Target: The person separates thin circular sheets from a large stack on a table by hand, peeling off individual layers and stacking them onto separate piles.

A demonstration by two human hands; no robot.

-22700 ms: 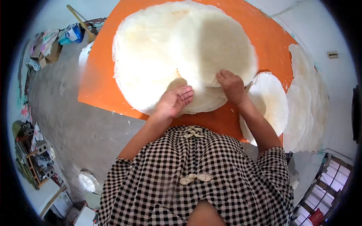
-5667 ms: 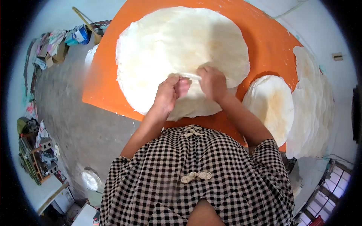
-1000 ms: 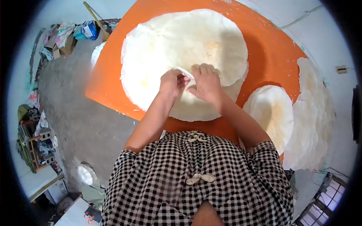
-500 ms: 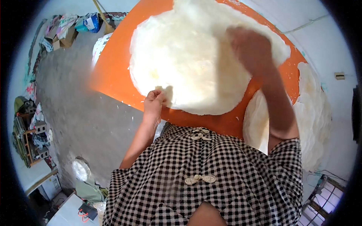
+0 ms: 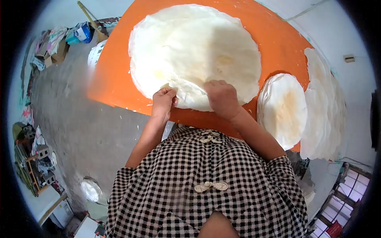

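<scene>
A wide, thin, pale pancake sheet (image 5: 186, 43) lies spread on an orange tabletop (image 5: 115, 71), apparently on top of others like it. At its near edge my left hand (image 5: 164, 101) pinches the rim between thumb and fingers. My right hand (image 5: 222, 97) is closed on the near part of the same sheet, a short way to the right, with its fingertips partly hidden. Between both hands the sheet is bunched into a wrinkled ridge. Light brown patches show on its surface.
Right of my right arm stands an oval stack of pale pancakes (image 5: 281, 113). More thin sheets (image 5: 323, 119) overlap along the far right. Boxes and bags (image 5: 59, 47) sit by the wall at upper left, near a broom (image 5: 93, 23). A wooden rack (image 5: 33, 164) stands at left.
My right hand has come down from the upper right of the sheet to its near edge, beside my left hand. The sheet's far right part is drawn in, and a ridge has formed.
</scene>
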